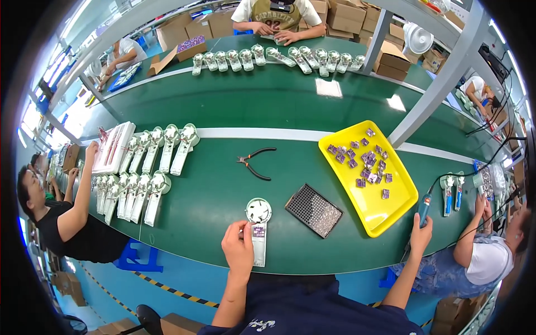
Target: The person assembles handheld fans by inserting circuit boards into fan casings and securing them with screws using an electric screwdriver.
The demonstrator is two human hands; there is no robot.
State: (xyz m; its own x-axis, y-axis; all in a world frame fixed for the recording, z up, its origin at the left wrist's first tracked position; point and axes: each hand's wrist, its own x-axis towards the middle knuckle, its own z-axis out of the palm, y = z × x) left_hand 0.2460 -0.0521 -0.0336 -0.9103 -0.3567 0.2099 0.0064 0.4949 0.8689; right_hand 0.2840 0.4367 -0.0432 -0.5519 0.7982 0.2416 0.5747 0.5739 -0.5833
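Note:
In front of me on the green table lies a white handheld fan housing [259,254] with a round head and a long handle. Wires run in its head, and a small purple circuit board [258,231] sits at the top of its handle. My left hand [238,248] is at the housing's left edge by the board, its fingertips pinched together; what they pinch is hidden. Off to the right, my right hand [420,235] is wrapped round a blue-grey electric screwdriver [425,210], held upright beside the yellow tray [399,215] of purple circuit boards.
A black box of small screws [314,211] lies between housing and tray. Beyond it are cutting pliers [257,163]. Several fan housings [151,149] stand in rows at left, near a white foam tray [113,148]. Co-workers sit left, right and opposite. A slanted metal post [435,84] rises behind the tray.

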